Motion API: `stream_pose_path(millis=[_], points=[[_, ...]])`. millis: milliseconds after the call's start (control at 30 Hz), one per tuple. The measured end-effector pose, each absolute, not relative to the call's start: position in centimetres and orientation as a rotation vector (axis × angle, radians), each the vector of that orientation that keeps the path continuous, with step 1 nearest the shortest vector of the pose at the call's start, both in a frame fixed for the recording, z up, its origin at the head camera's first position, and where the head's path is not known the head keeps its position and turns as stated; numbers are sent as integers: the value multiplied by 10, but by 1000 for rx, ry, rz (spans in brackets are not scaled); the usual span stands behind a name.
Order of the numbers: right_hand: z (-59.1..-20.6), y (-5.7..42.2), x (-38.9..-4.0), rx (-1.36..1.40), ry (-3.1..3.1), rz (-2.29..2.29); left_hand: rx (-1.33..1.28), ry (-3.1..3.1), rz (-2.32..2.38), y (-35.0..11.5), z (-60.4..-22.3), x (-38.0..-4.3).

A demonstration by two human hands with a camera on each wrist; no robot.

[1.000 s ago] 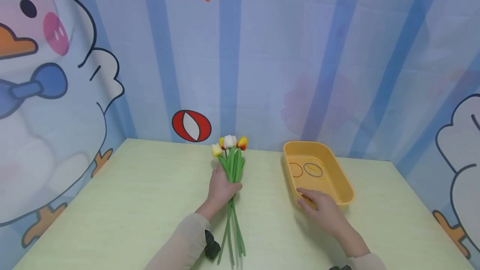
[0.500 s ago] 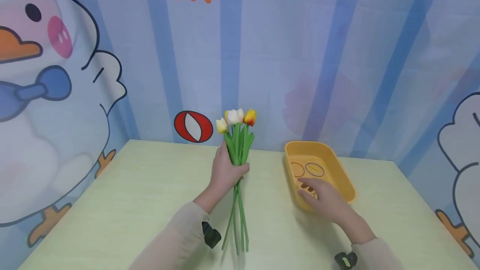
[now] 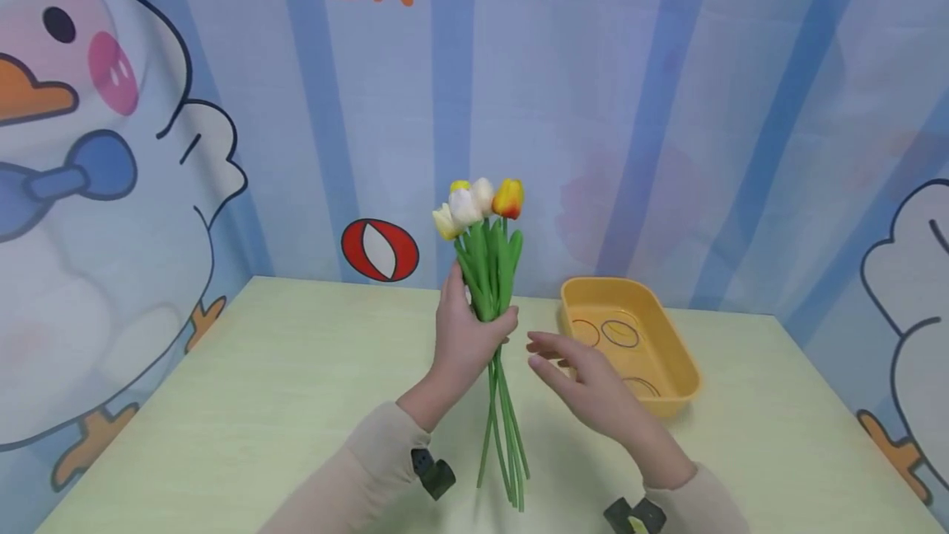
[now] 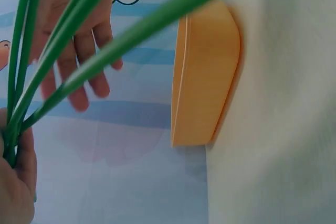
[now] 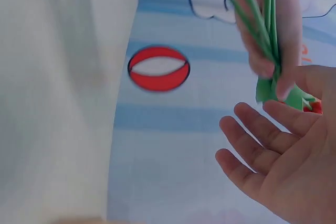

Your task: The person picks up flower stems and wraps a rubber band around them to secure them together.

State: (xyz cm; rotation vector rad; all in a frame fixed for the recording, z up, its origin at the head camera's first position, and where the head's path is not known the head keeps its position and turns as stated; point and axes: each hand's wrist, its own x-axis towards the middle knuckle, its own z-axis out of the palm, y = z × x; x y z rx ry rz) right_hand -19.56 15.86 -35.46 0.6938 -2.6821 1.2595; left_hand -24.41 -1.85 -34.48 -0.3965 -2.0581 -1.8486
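My left hand (image 3: 469, 340) grips a bunch of artificial tulips (image 3: 491, 266) just below the leaves. White, cream, yellow and orange-red blooms point up and away, and the bare green stems fan out toward me, raised over the table. My right hand (image 3: 604, 392) is between the bunch and the tray, palm toward the stems. In the right wrist view the fingers (image 5: 257, 145) are loosely spread, with nothing between them. From the left wrist, the stems (image 4: 79, 72) cross in front of that hand.
A yellow tray (image 3: 663, 348) stands at the right of the pale table (image 3: 311, 402). Thin coloured loops lie in it, among them a blue loop (image 3: 619, 334). Behind the table hangs a striped curtain (image 3: 519, 89) with duck prints.
The left hand has lifted the tulips off the table and brought them nearer and slightly right. The right hand has moved from over the tray leftward, toward the stems.
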Motion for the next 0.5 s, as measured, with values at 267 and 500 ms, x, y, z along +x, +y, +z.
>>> stream_pose_path(millis=[267, 500], points=[[-364, 136, -184, 639, -2636, 1784, -387, -1906, -1885, -13, -352, -239], [-370, 130, -178, 678, -2599, 1904, -341, -1783, -1951, -11, -360, -238]])
